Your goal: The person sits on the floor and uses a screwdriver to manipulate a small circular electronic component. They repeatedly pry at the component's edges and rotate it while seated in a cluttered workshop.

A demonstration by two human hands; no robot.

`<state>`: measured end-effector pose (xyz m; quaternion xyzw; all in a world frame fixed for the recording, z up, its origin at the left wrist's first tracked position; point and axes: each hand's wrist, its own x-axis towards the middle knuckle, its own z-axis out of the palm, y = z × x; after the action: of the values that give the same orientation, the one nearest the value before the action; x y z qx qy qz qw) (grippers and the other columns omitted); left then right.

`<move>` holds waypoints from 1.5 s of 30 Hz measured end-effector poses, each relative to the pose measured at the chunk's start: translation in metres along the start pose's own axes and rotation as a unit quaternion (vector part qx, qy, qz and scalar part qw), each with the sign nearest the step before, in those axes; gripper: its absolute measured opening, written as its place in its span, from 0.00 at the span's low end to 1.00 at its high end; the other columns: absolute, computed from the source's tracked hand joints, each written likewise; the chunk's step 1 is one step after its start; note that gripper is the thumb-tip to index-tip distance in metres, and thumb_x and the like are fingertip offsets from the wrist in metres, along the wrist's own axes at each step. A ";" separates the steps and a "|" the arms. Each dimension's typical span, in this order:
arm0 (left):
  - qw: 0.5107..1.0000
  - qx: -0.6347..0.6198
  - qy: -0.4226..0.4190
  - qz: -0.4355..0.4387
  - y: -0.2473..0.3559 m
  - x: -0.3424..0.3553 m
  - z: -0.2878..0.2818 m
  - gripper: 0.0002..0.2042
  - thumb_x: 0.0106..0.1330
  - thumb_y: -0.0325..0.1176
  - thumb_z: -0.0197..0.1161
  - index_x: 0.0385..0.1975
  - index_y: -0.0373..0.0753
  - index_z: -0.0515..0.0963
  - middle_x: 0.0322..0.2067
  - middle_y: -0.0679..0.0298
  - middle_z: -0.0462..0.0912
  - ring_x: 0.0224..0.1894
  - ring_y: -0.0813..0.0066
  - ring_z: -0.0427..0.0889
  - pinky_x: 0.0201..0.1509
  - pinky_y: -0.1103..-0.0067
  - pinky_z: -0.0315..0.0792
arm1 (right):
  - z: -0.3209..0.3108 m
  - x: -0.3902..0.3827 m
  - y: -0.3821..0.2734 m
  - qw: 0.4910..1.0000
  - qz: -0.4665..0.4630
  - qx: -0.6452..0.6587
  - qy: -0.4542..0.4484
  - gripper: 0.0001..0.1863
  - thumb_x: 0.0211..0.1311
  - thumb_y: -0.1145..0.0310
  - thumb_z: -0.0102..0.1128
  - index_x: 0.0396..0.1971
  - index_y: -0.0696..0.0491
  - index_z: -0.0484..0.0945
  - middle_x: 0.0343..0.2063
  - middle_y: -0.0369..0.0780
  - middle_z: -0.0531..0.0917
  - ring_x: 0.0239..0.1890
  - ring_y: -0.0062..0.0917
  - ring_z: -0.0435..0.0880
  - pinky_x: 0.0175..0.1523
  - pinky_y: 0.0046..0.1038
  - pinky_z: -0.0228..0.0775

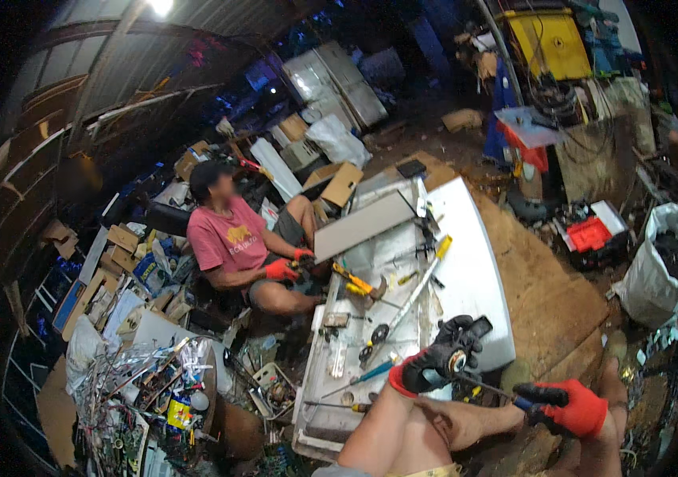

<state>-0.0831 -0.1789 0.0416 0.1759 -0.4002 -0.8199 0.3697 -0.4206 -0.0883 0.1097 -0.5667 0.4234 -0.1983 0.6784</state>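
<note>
My left hand (446,358), in a black glove with a red cuff, grips a small dark part (456,360) with a round metal face. My right hand (561,405), in a red and black glove, is closed on a blue-handled screwdriver (523,403), its shaft reaching left toward that part. Behind my hands, a white board (474,270) lies beside a shallow white panel (316,421) carrying several tools, among them a yellow-handled hammer (363,286), a blue-handled screwdriver (378,370) and a long bar (407,310).
A co-worker (223,246) in a pink shirt and red gloves sits at left, holding a grey panel (363,226). Scrap piles (156,405) crowd the left side. A white sack (657,270) stands right, beside brown board (545,342); a yellow box (549,44) sits at upper right.
</note>
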 end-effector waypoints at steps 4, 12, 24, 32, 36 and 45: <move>0.991 -0.032 -0.078 0.108 -0.018 0.023 -0.005 0.33 0.58 0.49 0.68 0.62 0.41 0.69 0.54 0.54 0.76 0.62 0.58 0.73 0.73 0.55 0.59 | -0.001 0.005 0.023 0.996 -0.026 0.082 -0.014 0.27 0.64 0.67 0.61 0.64 0.51 0.74 0.38 0.30 0.85 0.26 0.10 0.75 0.30 0.16 0.65; 0.977 -0.116 -0.036 0.177 -0.017 0.018 0.002 0.27 0.62 0.47 0.63 0.54 0.31 0.73 0.46 0.50 0.80 0.56 0.56 0.79 0.67 0.57 0.69 | 0.019 0.007 0.006 1.000 -0.015 -0.004 0.006 0.25 0.64 0.69 0.59 0.62 0.53 0.75 0.40 0.38 0.87 0.41 0.18 0.82 0.50 0.27 0.76; 0.957 -0.150 0.080 0.234 -0.020 0.016 -0.012 0.24 0.67 0.46 0.55 0.51 0.31 0.74 0.41 0.49 0.83 0.43 0.55 0.83 0.53 0.62 0.77 | 0.071 0.031 0.046 0.986 -0.122 -0.010 0.114 0.25 0.61 0.73 0.60 0.61 0.51 0.76 0.42 0.43 0.87 0.44 0.22 0.84 0.51 0.30 0.76; 0.963 -0.214 0.010 0.165 -0.008 0.021 0.007 0.27 0.66 0.54 0.57 0.55 0.40 0.78 0.44 0.51 0.80 0.49 0.54 0.78 0.57 0.60 0.72 | 0.037 0.027 0.018 0.988 -0.143 0.045 0.032 0.24 0.67 0.72 0.56 0.63 0.54 0.72 0.47 0.40 0.85 0.48 0.18 0.79 0.57 0.24 0.70; 0.964 -0.208 -0.003 0.168 0.000 0.018 0.001 0.29 0.65 0.55 0.59 0.57 0.39 0.76 0.47 0.49 0.79 0.49 0.54 0.77 0.54 0.61 0.73 | 0.037 0.028 0.024 0.991 -0.133 0.022 0.019 0.24 0.69 0.69 0.57 0.64 0.53 0.72 0.48 0.40 0.85 0.49 0.19 0.79 0.58 0.25 0.70; 0.963 -0.177 -0.018 0.202 0.004 0.011 -0.008 0.32 0.64 0.53 0.60 0.63 0.39 0.71 0.50 0.47 0.78 0.52 0.50 0.77 0.58 0.59 0.73 | 0.040 0.022 0.012 0.989 -0.133 0.062 -0.006 0.26 0.70 0.69 0.56 0.66 0.55 0.68 0.51 0.42 0.83 0.49 0.22 0.80 0.57 0.25 0.72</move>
<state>-0.0836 -0.1931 0.0400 0.0088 -0.2827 -0.7889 0.5456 -0.3788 -0.0776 0.0911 -0.5760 0.3271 -0.3087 0.6826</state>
